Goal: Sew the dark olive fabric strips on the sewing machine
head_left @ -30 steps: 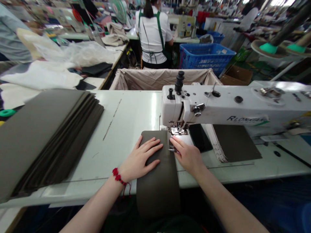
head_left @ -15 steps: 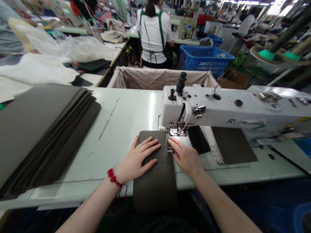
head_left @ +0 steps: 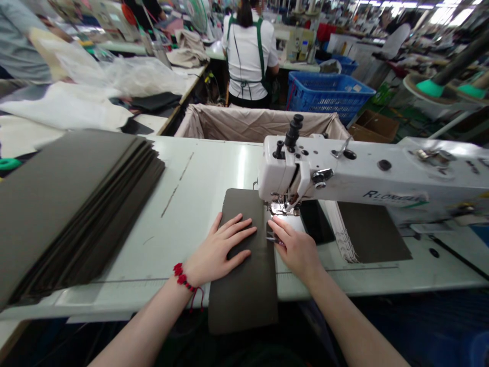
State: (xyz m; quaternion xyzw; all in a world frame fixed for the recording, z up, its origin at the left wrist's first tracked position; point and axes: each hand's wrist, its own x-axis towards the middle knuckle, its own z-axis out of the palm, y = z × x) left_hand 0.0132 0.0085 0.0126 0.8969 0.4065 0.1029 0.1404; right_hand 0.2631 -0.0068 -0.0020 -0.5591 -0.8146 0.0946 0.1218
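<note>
My left hand [head_left: 225, 250] lies flat with fingers spread on a dark olive-grey panel [head_left: 244, 300], which hangs over the table's front edge. The panel's far end sits left of the presser foot of a white sewing machine [head_left: 362, 173]. At the panel's right edge, just in front of the foot, is my right hand [head_left: 296, 250]. Its fingers are closed round a small metal tool with pointed blades, apparently thread snips [head_left: 272, 237], mostly hidden by the hand. The right fingertips touch the panel's edge near the lit needle plate.
A thick stack of similar panels [head_left: 76, 204] lies at the left. Under the machine arm are a dark flat object [head_left: 316, 221] and a smaller pile of panels [head_left: 374, 232]. Beyond the table stand a cloth-lined bin [head_left: 237, 125], a blue crate [head_left: 324, 94] and a seated person [head_left: 248, 56].
The panel has slid forward, away from me, under my left hand, its far end now beside the machine head. Both hands keep nearly the same pose. The whole view has shifted slightly.
</note>
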